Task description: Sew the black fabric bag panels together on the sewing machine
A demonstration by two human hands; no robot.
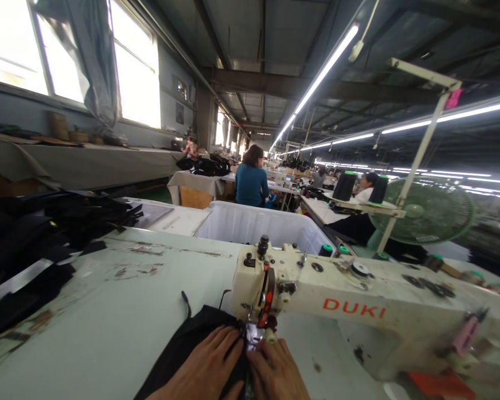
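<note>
In front of the sewing machine (350, 286), the left hand (210, 358) lies flat-fingered on black cloth (187, 336); the right hand (279, 366) curls (can't tell its grasp).

This is a sewing workshop. A sewing machine (358, 303) stands on the worktable (125, 311), green-tipped thread cones (344, 186) and piled dark cloth (73, 219) sit about, and long tube lights (325, 70) run overhead.

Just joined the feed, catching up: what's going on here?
A person has both hands at a sewing machine. The left hand lies spread on black cloth, beside the needle area. The right hand is bent close on the other side; whether it pinches the cloth is unclear. Ahead, past a bin, is a co-worker in blue.
</note>
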